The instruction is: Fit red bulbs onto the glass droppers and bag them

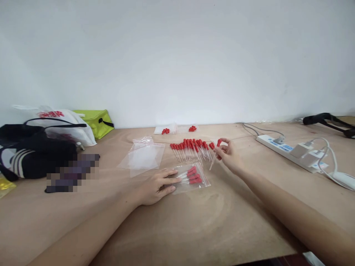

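Note:
My left hand [162, 184] lies with its fingers stretched out over the left edge of a clear zip bag [205, 180]. Inside that bag are several glass droppers with red rubber bulbs [194, 175], bulbs toward the right. My right hand [226, 153] pinches one dropper [214, 159] near its red bulb, the glass tube pointing down and left. Just left of it, a row of loose droppers [190, 147] lies on the wooden table [194, 221], bulbs toward the wall. Flat clear zip bags [145, 157] overlap one another to the left of the row.
Toward the wall, red bulbs [165, 131] and more red bulbs [192, 128] lie on clear bags. A power strip [288, 151] with chargers and cables is at right. Black bag [41, 159], white plastic bag [80, 125] and green bag [97, 122] stand at left.

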### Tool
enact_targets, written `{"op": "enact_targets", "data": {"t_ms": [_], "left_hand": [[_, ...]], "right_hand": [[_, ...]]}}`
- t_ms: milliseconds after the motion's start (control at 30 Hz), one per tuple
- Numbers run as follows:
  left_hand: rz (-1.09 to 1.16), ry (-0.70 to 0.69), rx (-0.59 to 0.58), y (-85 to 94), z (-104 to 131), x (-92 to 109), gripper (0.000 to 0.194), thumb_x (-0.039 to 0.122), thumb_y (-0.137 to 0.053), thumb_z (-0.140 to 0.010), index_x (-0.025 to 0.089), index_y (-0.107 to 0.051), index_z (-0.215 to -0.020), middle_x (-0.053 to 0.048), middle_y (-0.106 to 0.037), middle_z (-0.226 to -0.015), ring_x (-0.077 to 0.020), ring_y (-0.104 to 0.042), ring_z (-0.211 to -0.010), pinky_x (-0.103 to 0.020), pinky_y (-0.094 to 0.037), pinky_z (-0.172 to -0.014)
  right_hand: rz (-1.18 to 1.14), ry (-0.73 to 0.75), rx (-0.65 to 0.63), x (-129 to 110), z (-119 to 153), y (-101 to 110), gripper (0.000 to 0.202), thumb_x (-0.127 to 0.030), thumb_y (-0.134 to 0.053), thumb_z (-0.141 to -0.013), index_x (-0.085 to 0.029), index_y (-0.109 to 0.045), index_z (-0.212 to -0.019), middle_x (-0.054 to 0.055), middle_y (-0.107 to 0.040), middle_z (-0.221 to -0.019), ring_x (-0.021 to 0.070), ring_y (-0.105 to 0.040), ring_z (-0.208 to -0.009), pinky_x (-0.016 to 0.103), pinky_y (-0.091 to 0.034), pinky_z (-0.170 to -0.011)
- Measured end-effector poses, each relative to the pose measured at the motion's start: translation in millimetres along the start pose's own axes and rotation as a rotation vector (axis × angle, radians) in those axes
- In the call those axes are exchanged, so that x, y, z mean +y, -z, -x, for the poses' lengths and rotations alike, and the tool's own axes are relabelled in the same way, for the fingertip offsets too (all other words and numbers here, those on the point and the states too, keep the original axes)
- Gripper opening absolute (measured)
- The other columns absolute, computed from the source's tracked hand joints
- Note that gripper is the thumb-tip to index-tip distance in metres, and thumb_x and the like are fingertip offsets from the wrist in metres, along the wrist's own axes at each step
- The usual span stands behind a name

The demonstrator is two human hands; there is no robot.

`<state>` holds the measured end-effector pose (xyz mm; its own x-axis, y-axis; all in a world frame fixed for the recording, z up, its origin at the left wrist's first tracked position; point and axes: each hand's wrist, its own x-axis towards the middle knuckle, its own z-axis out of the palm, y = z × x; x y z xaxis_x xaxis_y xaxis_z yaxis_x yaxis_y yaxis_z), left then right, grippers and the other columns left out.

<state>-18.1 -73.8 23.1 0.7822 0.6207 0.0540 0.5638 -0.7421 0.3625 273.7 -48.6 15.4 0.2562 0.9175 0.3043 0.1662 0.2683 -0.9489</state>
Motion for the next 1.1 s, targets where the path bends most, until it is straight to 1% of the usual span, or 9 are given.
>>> {"op": "enact_targets", "data": {"t_ms": [167,367,467,600,700,767,833,1000,1100], "left_hand": [[0.022,0.004,0.018,-0.6,1,1,0.034,0.033,-0.04,-0.086,0.032,-0.048,-0.119,-0.001,-0.038,-0.134,-0.0207,-0.035,-0.122,-0.039,-0.029,-0.101],[0.019,0.015,0.012,-2.6,1,-1,0.035,0.033,-0.04,-0.086,0.032,-0.046,-0.121,-0.001,-0.037,-0.134,-0.0208,-0.033,-0.123,-0.04,-0.028,-0.101],[0.019,0.021,0.011,-1.9,1,0,0.035,0.033,-0.04,-0.086,0.033,-0.045,-0.121,0.0,-0.037,-0.134,-0.0211,-0.033,-0.123,-0.041,-0.027,-0.102],[0.016,0.024,0.009,-0.9,0,1,0.036,0.033,-0.04,-0.086,0.032,-0.045,-0.121,-0.001,-0.037,-0.134,-0.021,-0.033,-0.123,-0.041,-0.027,-0.101],[0.004,0.023,0.01,-0.3,1,2,0.036,0.033,-0.04,-0.086,0.032,-0.044,-0.122,-0.001,-0.037,-0.134,-0.0205,-0.033,-0.123,-0.041,-0.028,-0.101],[-0.007,0.024,0.003,0.2,1,2,0.037,0.034,-0.039,-0.086,0.032,-0.042,-0.123,-0.001,-0.037,-0.134,-0.0205,-0.034,-0.123,-0.041,-0.028,-0.101],[-0.018,0.029,-0.001,0.9,1,3,0.038,0.035,-0.039,-0.086,0.031,-0.041,-0.125,-0.001,-0.037,-0.134,-0.0206,-0.033,-0.123,-0.041,-0.028,-0.101],[-0.018,0.033,0.02,3.3,1,6,0.044,0.036,-0.039,-0.086,0.026,-0.036,-0.128,-0.003,-0.04,-0.132,-0.02,-0.035,-0.122,-0.04,-0.028,-0.102],[-0.026,0.031,0.017,3.7,0,7,0.044,0.035,-0.04,-0.086,0.025,-0.036,-0.129,-0.003,-0.041,-0.132,-0.0204,-0.035,-0.122,-0.04,-0.028,-0.102]], "right_hand": [[-0.105,0.04,-0.021,7,28,-16,0.047,-0.043,-0.057,-0.068,-0.024,-0.033,-0.103,-0.006,-0.044,-0.071,0.0084,-0.051,-0.051,0.026,-0.045,-0.052],[-0.168,-0.126,-0.063,7,38,-20,0.05,-0.043,-0.06,-0.064,-0.022,-0.033,-0.101,-0.007,-0.044,-0.066,0.009,-0.051,-0.05,0.026,-0.045,-0.049],[-0.18,-0.15,-0.083,5,43,-18,0.049,-0.043,-0.06,-0.063,-0.023,-0.034,-0.1,-0.008,-0.045,-0.065,0.0087,-0.052,-0.05,0.025,-0.045,-0.049],[-0.263,-0.21,-0.032,1,46,-18,0.047,-0.042,-0.064,-0.061,-0.022,-0.037,-0.095,-0.007,-0.047,-0.066,0.01,-0.056,-0.053,0.027,-0.048,-0.054],[-0.335,-0.317,-0.079,1,48,-21,0.04,-0.04,-0.063,-0.061,-0.021,-0.042,-0.089,-0.005,-0.051,-0.065,0.0108,-0.058,-0.058,0.028,-0.049,-0.061],[-0.304,-0.369,-0.133,0,51,-22,0.036,-0.039,-0.064,-0.061,-0.019,-0.047,-0.084,-0.003,-0.054,-0.064,0.0104,-0.057,-0.059,0.027,-0.048,-0.062],[-0.217,-0.374,-0.164,0,54,-24,0.035,-0.037,-0.066,-0.058,-0.018,-0.049,-0.082,-0.003,-0.055,-0.062,0.0094,-0.055,-0.055,0.025,-0.047,-0.057],[-0.07,-0.288,-0.234,7,54,-28,0.031,-0.034,-0.067,-0.057,-0.019,-0.048,-0.075,-0.006,-0.052,-0.057,0.0071,-0.047,-0.041,0.021,-0.039,-0.04],[0.06,-0.231,-0.326,15,50,-31,0.023,-0.034,-0.065,-0.06,-0.017,-0.052,-0.067,-0.004,-0.052,-0.051,0.0078,-0.046,-0.042,0.02,-0.036,-0.039]]}}
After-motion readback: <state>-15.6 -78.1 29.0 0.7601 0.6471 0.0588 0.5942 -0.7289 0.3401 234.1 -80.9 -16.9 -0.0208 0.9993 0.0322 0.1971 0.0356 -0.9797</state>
